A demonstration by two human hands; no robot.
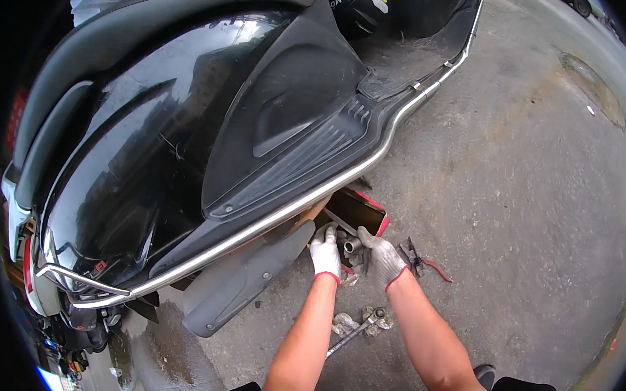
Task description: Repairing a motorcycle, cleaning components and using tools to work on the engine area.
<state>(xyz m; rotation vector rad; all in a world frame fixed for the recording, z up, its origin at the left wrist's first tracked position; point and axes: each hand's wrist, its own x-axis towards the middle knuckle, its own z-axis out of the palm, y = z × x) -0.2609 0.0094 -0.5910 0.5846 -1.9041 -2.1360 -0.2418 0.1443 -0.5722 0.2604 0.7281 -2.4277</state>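
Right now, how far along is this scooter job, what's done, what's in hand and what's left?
Looks done: the long socket wrench and red-handled pliers lie set down on the concrete. In hand: both gloved hands, left and right, close around a short metal tube beside the red-rimmed tray, under the black scooter's chrome side rail. Probably left: fitting it; loose small parts remain.

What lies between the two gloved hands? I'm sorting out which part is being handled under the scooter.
In the head view, a small metal tube end sits between the left hand and the right hand, just below the scooter.
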